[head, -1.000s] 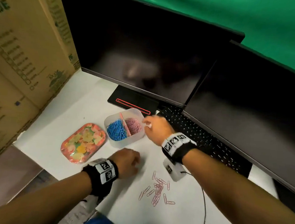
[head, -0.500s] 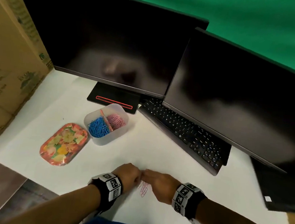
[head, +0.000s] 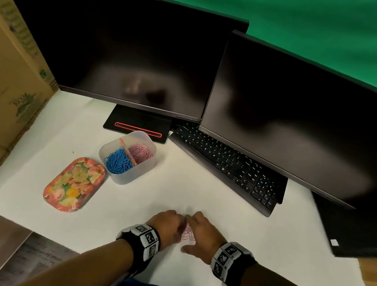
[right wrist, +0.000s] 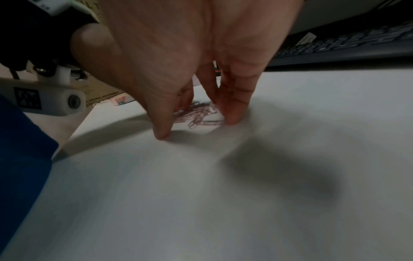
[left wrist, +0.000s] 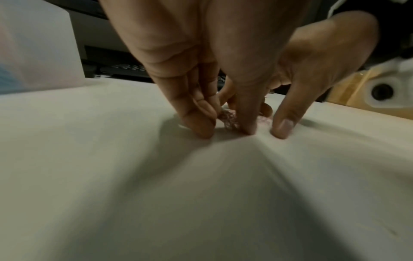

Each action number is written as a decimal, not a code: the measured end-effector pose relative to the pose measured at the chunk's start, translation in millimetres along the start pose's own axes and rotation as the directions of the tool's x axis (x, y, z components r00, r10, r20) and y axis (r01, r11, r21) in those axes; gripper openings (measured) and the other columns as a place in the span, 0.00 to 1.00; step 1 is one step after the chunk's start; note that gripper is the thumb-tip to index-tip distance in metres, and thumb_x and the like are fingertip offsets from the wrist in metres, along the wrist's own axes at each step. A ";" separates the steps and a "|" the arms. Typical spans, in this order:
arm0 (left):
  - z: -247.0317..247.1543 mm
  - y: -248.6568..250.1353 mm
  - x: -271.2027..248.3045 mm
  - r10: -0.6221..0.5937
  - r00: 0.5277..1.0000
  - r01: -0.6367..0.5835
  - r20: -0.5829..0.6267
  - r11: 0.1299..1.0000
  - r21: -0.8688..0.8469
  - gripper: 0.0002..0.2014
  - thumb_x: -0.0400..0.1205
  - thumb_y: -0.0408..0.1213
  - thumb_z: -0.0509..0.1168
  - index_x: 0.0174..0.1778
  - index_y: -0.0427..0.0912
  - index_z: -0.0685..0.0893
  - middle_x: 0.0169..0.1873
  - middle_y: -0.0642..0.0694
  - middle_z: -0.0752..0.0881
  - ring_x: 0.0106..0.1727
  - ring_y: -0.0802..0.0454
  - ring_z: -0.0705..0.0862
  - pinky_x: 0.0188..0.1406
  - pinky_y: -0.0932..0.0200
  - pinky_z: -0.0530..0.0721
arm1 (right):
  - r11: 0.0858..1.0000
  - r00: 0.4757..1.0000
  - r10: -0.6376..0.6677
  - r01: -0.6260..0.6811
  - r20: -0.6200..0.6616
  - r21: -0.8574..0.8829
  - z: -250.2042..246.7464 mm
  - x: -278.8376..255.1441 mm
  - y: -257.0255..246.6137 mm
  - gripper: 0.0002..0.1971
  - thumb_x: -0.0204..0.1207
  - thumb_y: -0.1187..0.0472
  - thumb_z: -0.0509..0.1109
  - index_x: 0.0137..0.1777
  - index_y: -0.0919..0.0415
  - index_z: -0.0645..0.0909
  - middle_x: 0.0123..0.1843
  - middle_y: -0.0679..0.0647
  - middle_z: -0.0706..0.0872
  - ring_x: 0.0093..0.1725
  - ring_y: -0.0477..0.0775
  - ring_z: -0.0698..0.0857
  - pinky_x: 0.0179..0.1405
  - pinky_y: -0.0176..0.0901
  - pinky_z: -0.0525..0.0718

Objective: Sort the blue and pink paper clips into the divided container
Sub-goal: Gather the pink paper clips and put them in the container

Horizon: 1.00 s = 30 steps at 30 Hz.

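The last loose pink paper clips (head: 188,233) are sitting in a little heap on the white worktop (head: 202,189), low in the middle of the frame, and both hands are crowding in on them. The left hand (head: 169,223) is standing its fingertips on the worktop right at the pile's left edge, fingers bunched close together; the right hand (head: 200,233) is doing the same from the other side, thumb spread out a bit. Looks like they're scooping the heap together, but I honestly can't tell if either hand is actually pinching any clips yet.

The divided container (head: 135,174) is up and to the left, well apart from the hands, with blue paper clips (head: 118,163) in its left half and pink ones in the right.

What could go wrong: those clips are thin and slippery and lying flat, so a two-handed scoop could easily leave a few behind or drop some on the way over. Also, tipping them in carelessly could send pinks over the divider into the blue side.
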State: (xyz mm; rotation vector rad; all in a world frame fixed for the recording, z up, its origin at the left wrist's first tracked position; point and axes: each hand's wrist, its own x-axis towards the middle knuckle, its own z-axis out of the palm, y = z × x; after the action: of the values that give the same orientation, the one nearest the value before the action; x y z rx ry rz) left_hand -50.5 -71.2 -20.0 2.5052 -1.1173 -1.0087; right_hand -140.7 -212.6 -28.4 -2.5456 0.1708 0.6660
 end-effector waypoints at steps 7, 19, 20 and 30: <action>-4.5 0.4 5.9 0.044 0.998 -0.041 -0.050 0.997 0.069 0.11 0.83 0.39 0.59 0.54 0.42 0.87 0.53 0.40 0.86 0.54 0.41 0.84 0.48 0.56 0.77 | 0.998 0.997 -0.029 0.033 -0.069 0.052 -5.1 11.0 -4.9 0.10 0.80 0.59 0.63 0.58 0.55 0.82 0.57 0.53 0.79 0.54 0.58 0.83 0.54 0.45 0.81; -23.5 -1.8 10.2 0.046 0.983 -0.046 -0.180 0.999 0.007 0.11 0.82 0.41 0.62 0.53 0.43 0.86 0.53 0.42 0.85 0.54 0.41 0.83 0.52 0.55 0.81 | 1.000 0.996 -0.020 0.019 -0.092 -0.016 -27.2 29.6 -7.0 0.10 0.80 0.61 0.61 0.54 0.60 0.83 0.55 0.58 0.83 0.54 0.60 0.83 0.54 0.49 0.82; -27.1 -3.3 10.5 0.051 0.975 -0.057 -0.216 0.998 -0.022 0.10 0.80 0.41 0.63 0.52 0.44 0.87 0.52 0.43 0.86 0.54 0.42 0.84 0.51 0.56 0.81 | 0.999 0.993 -0.033 0.032 -0.109 -0.008 -32.4 31.0 -6.7 0.10 0.79 0.61 0.63 0.54 0.59 0.84 0.54 0.57 0.84 0.54 0.59 0.84 0.53 0.47 0.83; -49.8 -54.2 -3.3 -0.186 0.936 0.136 -0.300 0.974 -0.179 0.12 0.76 0.35 0.64 0.51 0.49 0.88 0.51 0.50 0.90 0.53 0.50 0.86 0.54 0.60 0.84 | 0.983 0.946 -0.053 0.106 -0.321 0.150 -127.5 67.8 -63.6 0.09 0.77 0.54 0.70 0.46 0.57 0.89 0.38 0.50 0.85 0.39 0.50 0.82 0.42 0.39 0.81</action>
State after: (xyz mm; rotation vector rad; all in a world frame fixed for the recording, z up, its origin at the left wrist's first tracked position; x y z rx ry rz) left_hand 12.3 -35.3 -5.7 2.5435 -0.7205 -0.6659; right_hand -12.0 -220.5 62.5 -2.4667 0.2202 0.1990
